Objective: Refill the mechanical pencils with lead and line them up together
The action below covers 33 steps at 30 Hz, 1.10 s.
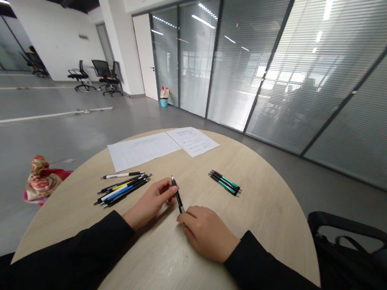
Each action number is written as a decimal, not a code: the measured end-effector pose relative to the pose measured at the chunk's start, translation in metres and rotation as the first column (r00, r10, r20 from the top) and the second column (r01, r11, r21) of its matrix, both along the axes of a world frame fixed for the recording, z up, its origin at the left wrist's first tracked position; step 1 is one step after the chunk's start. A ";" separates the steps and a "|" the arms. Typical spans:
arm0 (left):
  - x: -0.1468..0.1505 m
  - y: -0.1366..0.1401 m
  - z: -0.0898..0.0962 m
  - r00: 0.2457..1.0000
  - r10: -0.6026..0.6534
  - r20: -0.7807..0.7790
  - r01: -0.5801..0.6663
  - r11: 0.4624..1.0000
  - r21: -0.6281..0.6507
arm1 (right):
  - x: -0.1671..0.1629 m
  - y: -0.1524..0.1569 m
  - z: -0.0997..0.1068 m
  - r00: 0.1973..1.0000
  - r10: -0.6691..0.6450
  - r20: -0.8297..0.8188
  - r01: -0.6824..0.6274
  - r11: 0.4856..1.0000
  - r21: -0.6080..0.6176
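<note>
Between my hands a black pen [178, 197] is held at a slant, its tip end pointing away from me. My left hand [154, 200] pinches it near the far end with thumb and fingers. Around the near end, the fingers of my right hand [202, 230] are closed, hiding that end. To the left of my left hand lies a loose pile of pens [122, 190] in black, white, yellow and blue. Beyond my right hand, a few black-and-green pens [224, 183] lie side by side.
Two printed paper sheets [145, 150] lie at the far side of the round wooden table [263, 206]. A black chair [349, 228] stands close at the right edge. On the floor at left is a red and gold bag [42, 180]. Glass partitions with blinds stand behind.
</note>
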State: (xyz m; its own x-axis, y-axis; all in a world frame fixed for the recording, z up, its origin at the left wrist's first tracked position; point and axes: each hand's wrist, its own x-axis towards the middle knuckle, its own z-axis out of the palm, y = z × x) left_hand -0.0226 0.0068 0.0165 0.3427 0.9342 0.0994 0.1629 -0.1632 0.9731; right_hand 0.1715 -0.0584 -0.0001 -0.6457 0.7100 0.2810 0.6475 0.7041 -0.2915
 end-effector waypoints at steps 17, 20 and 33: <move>-0.009 0.010 -0.006 0.947 0.159 -0.280 -0.081 0.959 0.271 | 0.024 0.015 0.007 0.909 -0.341 0.239 0.353 0.935 -0.007; -0.008 0.007 -0.004 0.939 0.152 -0.309 -0.058 0.955 0.292 | 0.031 0.018 0.009 0.863 -0.412 0.294 0.423 0.906 0.029; -0.010 0.008 -0.005 0.920 0.112 -0.376 -0.002 0.960 0.281 | 0.070 0.025 0.019 0.644 -0.659 0.389 0.710 0.704 0.016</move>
State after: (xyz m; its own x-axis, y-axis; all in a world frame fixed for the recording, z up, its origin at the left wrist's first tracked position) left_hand -0.0322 0.0144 0.0113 0.3526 0.9090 0.2220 0.5314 -0.3898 0.7521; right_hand 0.2416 -0.0333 0.0188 0.0083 0.9998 0.0193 1.0000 -0.0082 -0.0055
